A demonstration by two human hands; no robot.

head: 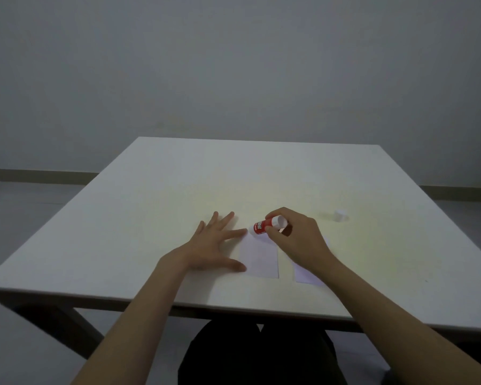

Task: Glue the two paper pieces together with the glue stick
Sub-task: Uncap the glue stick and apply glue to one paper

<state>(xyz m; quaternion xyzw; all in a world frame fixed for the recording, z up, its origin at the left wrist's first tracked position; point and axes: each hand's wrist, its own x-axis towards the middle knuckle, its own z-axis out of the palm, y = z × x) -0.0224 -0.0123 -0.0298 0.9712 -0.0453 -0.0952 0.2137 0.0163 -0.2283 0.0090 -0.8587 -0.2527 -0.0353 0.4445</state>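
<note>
Two pale paper pieces lie near the front of the white table (150, 190). The left paper (260, 257) is held flat by my left hand (215, 245), fingers spread, forefinger and thumb on its left edge. My right hand (297, 237) grips a red and white glue stick (264, 225), tilted, with its lower end touching the left paper's top edge. The right paper (306, 275) lies partly hidden under my right wrist.
A small white cap (340, 215) stands on the table to the right of my right hand. The table's front edge runs just below the papers, with my dark-clothed legs under it. A plain wall stands behind.
</note>
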